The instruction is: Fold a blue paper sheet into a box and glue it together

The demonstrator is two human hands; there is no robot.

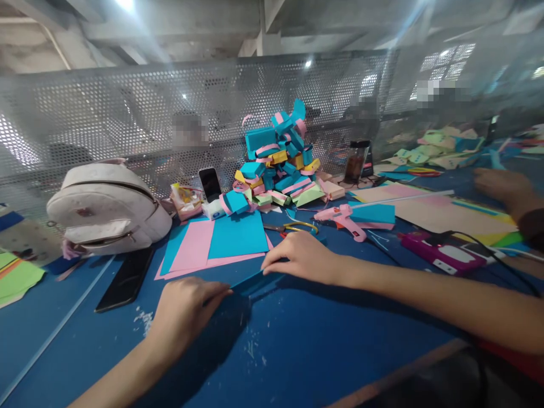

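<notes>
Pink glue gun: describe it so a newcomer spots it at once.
On the blue table, find the tall heap of folded paper in front of the perforated screen. To the heap's right and nearer the viewer, just beyond the right hand, lies the glue gun. Its pink pistol shape, with a long pale stick jutting behind, sets it apart from the blue paper beside it.
</notes>
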